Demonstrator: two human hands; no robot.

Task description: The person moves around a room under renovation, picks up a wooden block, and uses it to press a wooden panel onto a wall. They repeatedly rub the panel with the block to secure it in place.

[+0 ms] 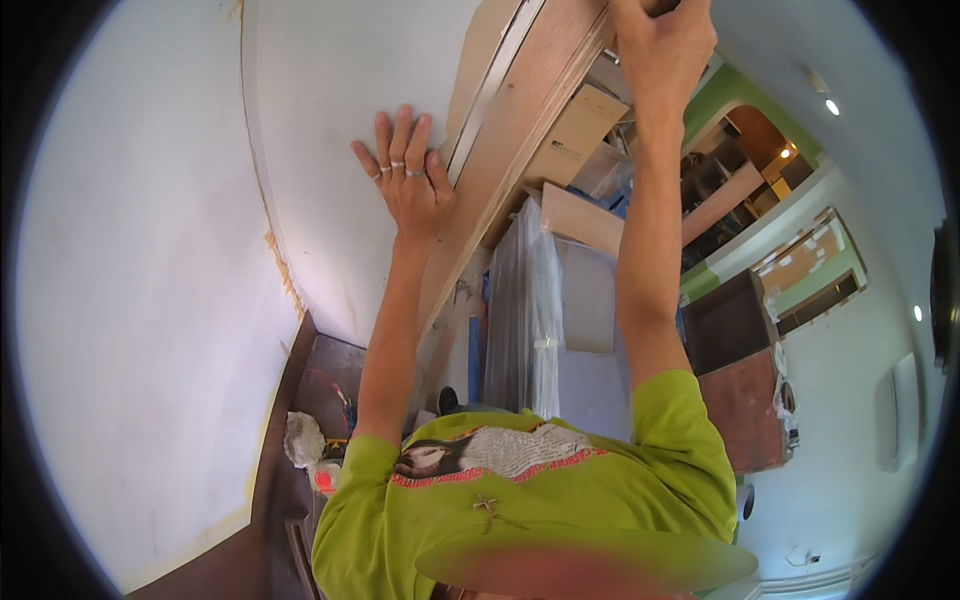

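Note:
My left hand [408,175] lies with its fingers spread against a white wall panel [330,90], rings on several fingers. Its thumb side is beside a pale metal strip [492,88] that runs along a long wooden board [535,95]. My right hand [668,50] is raised at the upper edge of the view, closed by the board's far end. A bit of something dark shows at its fingers, but the picture's edge cuts it off and I cannot make it out.
Behind the board stand a cardboard box [578,132] and plastic-wrapped panels [525,300]. Dark wooden cabinets [735,370] are at the right. A dark ledge [335,365] at lower left holds a white crumpled bundle [303,440] and small items. Cracked filler [285,270] runs along the wall's corner.

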